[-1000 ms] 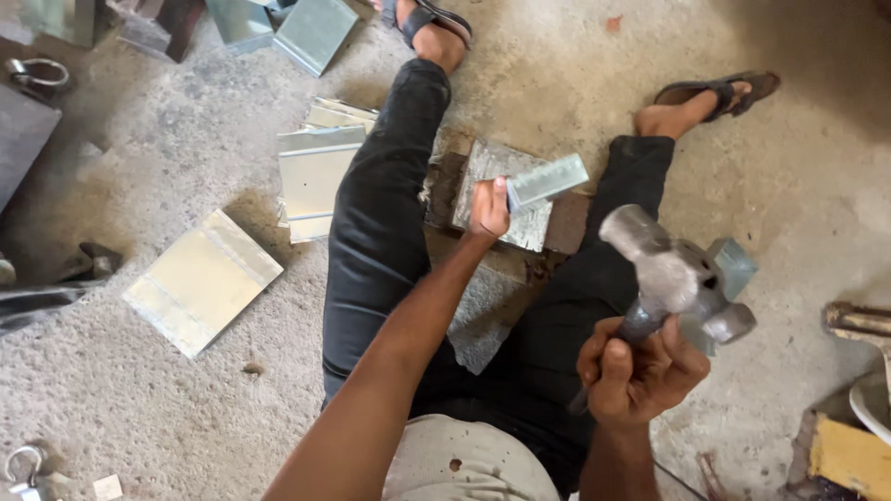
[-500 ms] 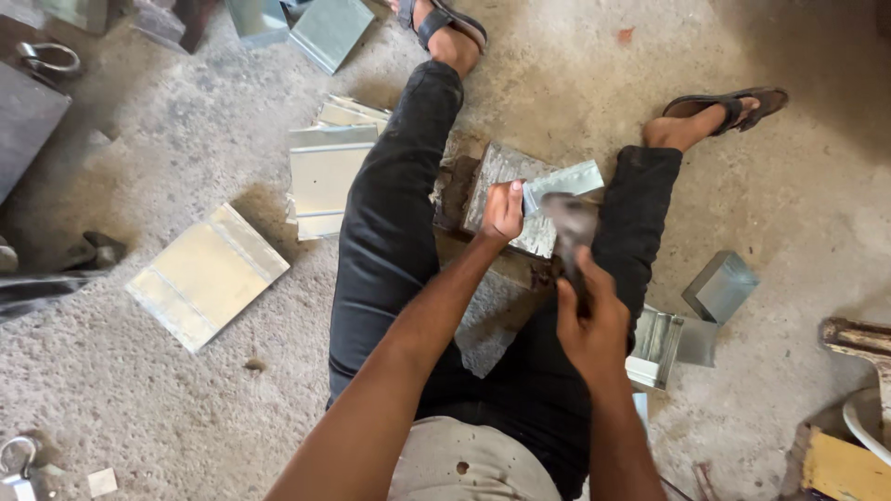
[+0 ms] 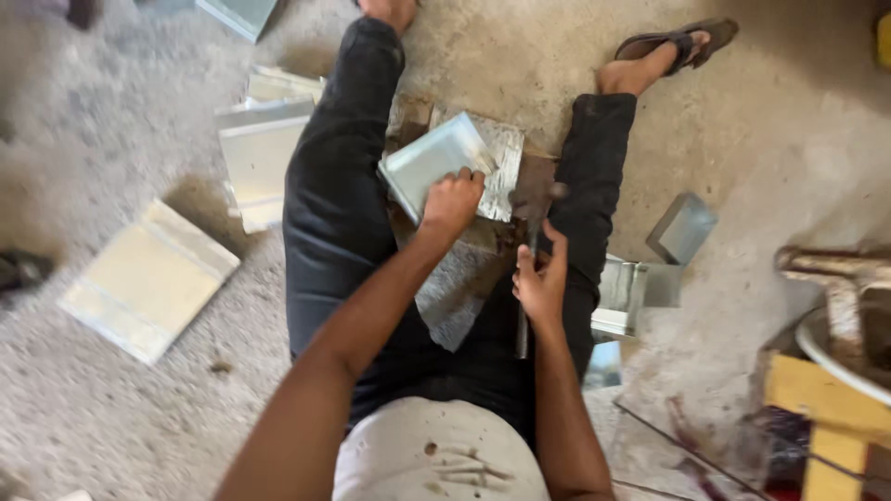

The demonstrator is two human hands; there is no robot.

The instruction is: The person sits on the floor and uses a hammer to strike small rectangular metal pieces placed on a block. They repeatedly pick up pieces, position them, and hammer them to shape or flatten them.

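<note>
Left hand [image 3: 452,199] grips metal sheet [image 3: 429,167]; right hand [image 3: 541,280] clasps hammer [image 3: 531,243].

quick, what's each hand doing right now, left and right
Left hand: closed on the pale folded sheet-metal piece.
Right hand: closed around the grey metal hammer, its head down by the sheet.

The floor [image 3: 111,408] is rough grey concrete, dull and gritty. The bent sheet [image 3: 429,162] under the left hand [image 3: 452,199] is thin metal — smooth and a bit shiny. The flat plate [image 3: 148,278] lying on the floor looks like pale metal too, with a soft shine. The trousers [image 3: 334,213] are black cloth, matt. The hammer [image 3: 531,232] in the right hand [image 3: 543,283] looks like dark metal, though it is blurred.
</note>
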